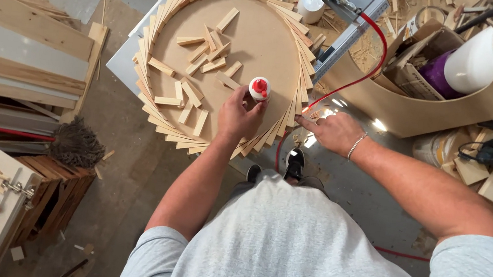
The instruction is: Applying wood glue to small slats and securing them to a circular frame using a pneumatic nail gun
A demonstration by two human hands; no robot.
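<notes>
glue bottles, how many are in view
1: a glue bottle with a red cap, held in the left hand over the round board. Clutter may hide others.

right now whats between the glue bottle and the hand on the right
In the head view, the overlapping wood slats on the disc's rim lie between the glue bottle and the right hand, which touches their outer ends.

White glue bottle (pixel 259 88) with red cap, stood on round board (pixel 258 40), open brown cardboard box (pixel 414 77) right of board, purple-and-white container (pixel 465 68) lay inside box.
</notes>
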